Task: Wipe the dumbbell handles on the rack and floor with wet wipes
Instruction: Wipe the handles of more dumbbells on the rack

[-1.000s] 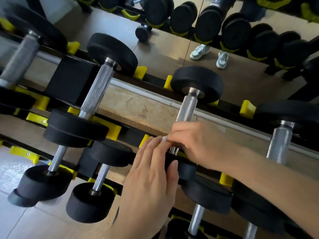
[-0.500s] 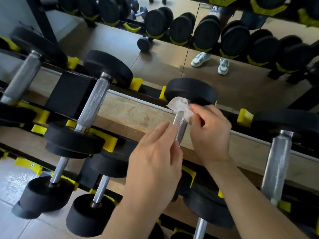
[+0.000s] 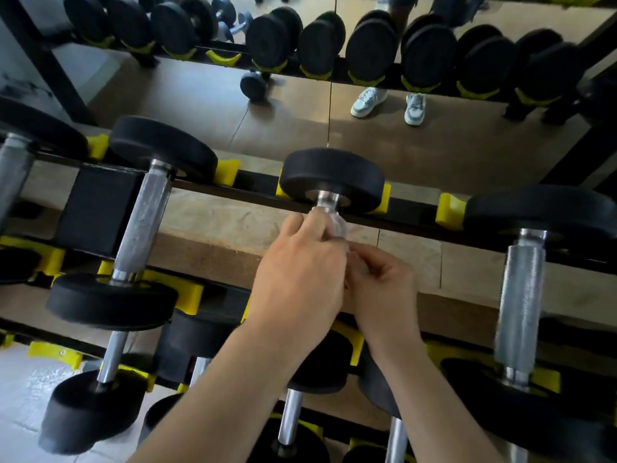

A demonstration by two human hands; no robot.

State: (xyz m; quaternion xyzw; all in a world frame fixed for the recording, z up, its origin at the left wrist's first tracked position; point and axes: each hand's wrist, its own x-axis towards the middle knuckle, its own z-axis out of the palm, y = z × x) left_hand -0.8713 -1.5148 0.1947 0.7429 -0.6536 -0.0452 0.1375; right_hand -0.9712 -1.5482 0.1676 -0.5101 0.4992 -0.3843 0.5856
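Left hand (image 3: 300, 275): fingers curled round the dumbbell handle (image 3: 326, 200), wet wipe (image 3: 338, 228) bunched under them.
Right hand (image 3: 384, 289): at its 4 o'clock, touching it; fingers curled, their hold hidden.
Dumbbell handle: top tier of the rack (image 3: 233, 192), bare end at the hands' 12 o'clock.

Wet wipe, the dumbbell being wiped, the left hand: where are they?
wet wipe (image 3: 336, 227): head view, white bunch past the fingers.
dumbbell (image 3: 330, 175): head view, far black weight.
left hand (image 3: 300, 275): head view, back of hand.
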